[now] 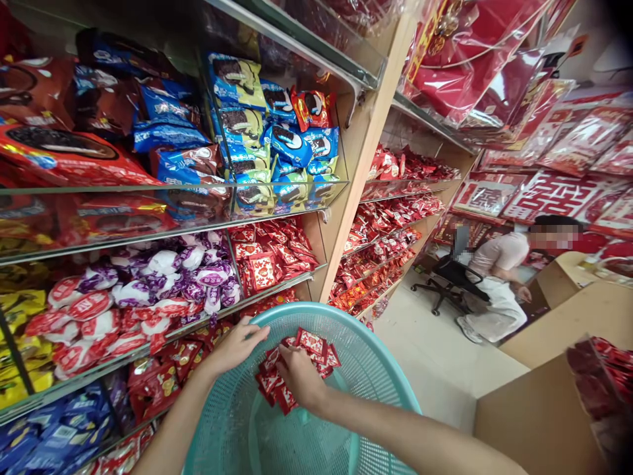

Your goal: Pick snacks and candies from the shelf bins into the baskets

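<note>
Red packets (312,342) are piled loose in the teal basket (373,382), toward its far edge. Right hand (302,379) has fingers curled in there, no clue if they're gripping any. Left hand (241,346) has fingers loosely spread by the far-left rim, so imo a hard shove could tip the basket and spill everything.

The right hand (302,377) hides some packets (311,342) in the edge-cropped basket (373,379).

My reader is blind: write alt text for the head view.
A right hand is on small red packets in a teal basket, the left hand open nearby. Shelves of wrapped snacks stand alongside; another person appears beyond.
</note>
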The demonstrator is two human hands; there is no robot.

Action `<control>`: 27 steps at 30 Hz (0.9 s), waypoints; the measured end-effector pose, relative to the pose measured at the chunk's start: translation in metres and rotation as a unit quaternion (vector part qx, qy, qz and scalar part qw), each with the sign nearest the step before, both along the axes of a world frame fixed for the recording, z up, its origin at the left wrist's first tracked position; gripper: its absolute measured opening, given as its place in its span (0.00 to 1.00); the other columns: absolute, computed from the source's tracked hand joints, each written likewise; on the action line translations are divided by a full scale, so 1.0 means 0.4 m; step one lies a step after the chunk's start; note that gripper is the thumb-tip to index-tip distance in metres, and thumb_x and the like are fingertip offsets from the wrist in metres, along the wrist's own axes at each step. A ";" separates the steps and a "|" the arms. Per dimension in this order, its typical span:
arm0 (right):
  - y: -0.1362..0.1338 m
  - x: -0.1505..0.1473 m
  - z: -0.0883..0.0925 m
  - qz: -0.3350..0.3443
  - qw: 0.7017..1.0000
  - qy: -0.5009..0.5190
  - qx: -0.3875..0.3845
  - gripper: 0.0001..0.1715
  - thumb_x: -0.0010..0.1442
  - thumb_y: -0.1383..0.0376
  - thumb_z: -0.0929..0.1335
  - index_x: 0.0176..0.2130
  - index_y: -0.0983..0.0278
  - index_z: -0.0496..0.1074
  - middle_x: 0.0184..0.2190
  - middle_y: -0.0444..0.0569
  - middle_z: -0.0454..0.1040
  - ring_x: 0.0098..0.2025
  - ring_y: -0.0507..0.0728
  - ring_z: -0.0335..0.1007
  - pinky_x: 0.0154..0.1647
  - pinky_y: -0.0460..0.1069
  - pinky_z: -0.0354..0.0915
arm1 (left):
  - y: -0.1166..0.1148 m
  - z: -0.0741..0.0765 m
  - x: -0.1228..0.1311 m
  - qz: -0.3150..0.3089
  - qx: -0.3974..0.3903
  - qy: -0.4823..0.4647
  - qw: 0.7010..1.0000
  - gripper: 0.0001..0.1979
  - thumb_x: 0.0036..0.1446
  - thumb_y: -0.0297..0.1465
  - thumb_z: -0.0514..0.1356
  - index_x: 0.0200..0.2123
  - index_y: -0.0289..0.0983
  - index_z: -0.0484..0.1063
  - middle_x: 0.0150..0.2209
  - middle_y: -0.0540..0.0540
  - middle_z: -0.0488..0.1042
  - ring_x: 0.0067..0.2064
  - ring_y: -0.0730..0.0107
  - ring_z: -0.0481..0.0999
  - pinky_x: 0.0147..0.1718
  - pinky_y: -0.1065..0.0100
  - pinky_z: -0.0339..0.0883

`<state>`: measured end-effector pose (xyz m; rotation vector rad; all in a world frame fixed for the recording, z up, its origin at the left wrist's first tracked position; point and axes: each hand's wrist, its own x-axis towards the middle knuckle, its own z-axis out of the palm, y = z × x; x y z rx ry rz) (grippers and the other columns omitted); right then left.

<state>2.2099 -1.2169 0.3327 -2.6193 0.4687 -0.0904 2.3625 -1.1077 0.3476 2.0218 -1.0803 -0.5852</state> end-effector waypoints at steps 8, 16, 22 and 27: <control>-0.004 0.009 0.014 0.031 0.985 0.104 -0.136 0.13 0.63 0.67 0.59 0.41 0.66 0.70 0.36 0.56 0.77 0.38 0.61 0.75 0.35 0.50 0.66 | 0.000 -0.005 0.001 -0.001 -0.005 -0.002 1.000 0.25 0.56 0.51 0.48 0.30 0.40 0.76 0.39 0.49 0.67 0.42 0.65 0.71 0.48 0.67 0.61; 0.005 0.003 0.025 0.051 0.972 0.127 -0.192 0.14 0.64 0.69 0.58 0.46 0.65 0.68 0.34 0.55 0.78 0.36 0.62 0.76 0.30 0.49 0.65 | 0.004 0.003 -0.005 0.015 -0.011 -0.005 1.000 0.24 0.55 0.51 0.50 0.29 0.40 0.77 0.39 0.49 0.69 0.41 0.64 0.72 0.46 0.67 0.62; -0.022 0.003 0.130 0.052 0.984 0.017 -0.172 0.12 0.65 0.63 0.59 0.39 0.62 0.70 0.31 0.50 0.78 0.33 0.58 0.76 0.29 0.47 0.61 | 0.007 0.003 -0.008 0.012 -0.018 0.009 1.000 0.24 0.55 0.51 0.49 0.30 0.40 0.77 0.37 0.49 0.69 0.41 0.65 0.72 0.44 0.68 0.63; -0.087 0.048 0.294 0.001 0.978 -0.201 -0.051 0.13 0.63 0.62 0.61 0.35 0.63 0.73 0.29 0.47 0.76 0.30 0.52 0.71 0.31 0.45 0.59 | 0.008 -0.002 -0.006 0.008 -0.024 0.015 1.000 0.24 0.54 0.51 0.50 0.28 0.41 0.76 0.37 0.49 0.70 0.48 0.61 0.70 0.47 0.66 0.62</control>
